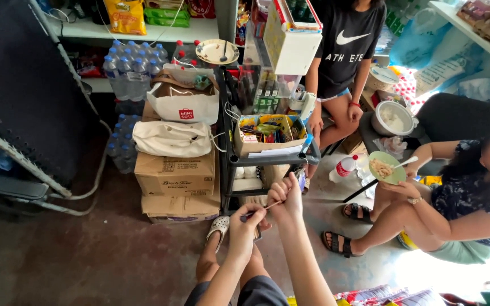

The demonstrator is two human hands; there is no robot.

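While both hands work close together above the knees, a thin wooden stick [272, 205] spans the gap between them. Left hand [246, 225]: fingers closed, pinching the lower end of the stick. Right hand [286, 196]: fingers bunched shut around the upper end. Stick sits tilted, upper end toward the right hand, in mid-air over the floor [86, 255], just in front of the metal shelf cart [228, 164].

Handling, judged: the stick looks very light, stiff but slender, likely to snap if bent hard. Surface probably dry, not slippery. Best hold is a fingertip pinch near each end, as now; gripping at the middle would give less control. Whether it is a skewer or a chopstick cannot be told at this size.

Counts:
- sticks in hand: one visible.
- own hands: two; own sandal [219, 226] in view: one.
- stacked cardboard boxes [176, 175] left of the cart: three, topped by a cream cloth bag [171, 139] and a white paper bag [184, 105].
- water bottle packs [134, 71] behind: bottles too many and overlapped to count.
- other persons: two. One sits at right holding a green bowl [387, 167] with a spoon; one in a black shirt sits behind.
- white rice cooker pot [393, 118]: one.
- small plastic bottle [344, 168] with red label on the floor: one.
- open snack box [269, 134] on the cart: one.
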